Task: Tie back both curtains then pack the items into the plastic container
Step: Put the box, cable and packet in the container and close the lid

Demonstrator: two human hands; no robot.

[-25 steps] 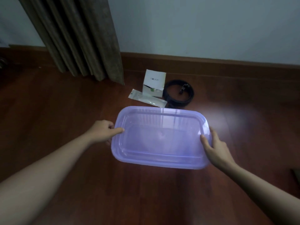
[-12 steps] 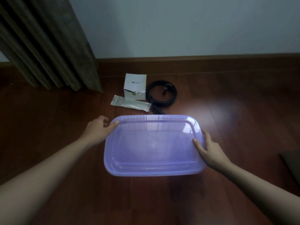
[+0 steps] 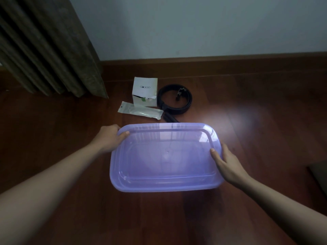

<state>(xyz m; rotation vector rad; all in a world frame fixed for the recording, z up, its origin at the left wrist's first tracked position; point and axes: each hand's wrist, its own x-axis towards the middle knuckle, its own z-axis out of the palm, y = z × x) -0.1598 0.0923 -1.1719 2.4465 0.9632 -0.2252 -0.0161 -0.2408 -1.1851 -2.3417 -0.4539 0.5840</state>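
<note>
Trouble from here would most likely come from the container [image 3: 166, 156] itself: it is thin, see-through plastic, and you hold it only by its two short ends, so it could flex or slip if you squeeze one end harder than the other. Your left hand [image 3: 110, 138] is clamped on the far-left corner of the rim, thumb over the lip, and your right hand [image 3: 228, 163] is clamped on the right end, thumb inside the wall. I cannot tell whether the base rests on the floor [image 3: 53, 138] or hangs just above it. Its far rim sits close to the belt [image 3: 174, 101], whose loose end runs up to that rim, so pushing forward could shove it. The white box [image 3: 145, 91] and the flat packet [image 3: 140, 112] lie just beyond, near the curtain [image 3: 53, 50], well clear of both hands; nothing is packed yet.
</note>
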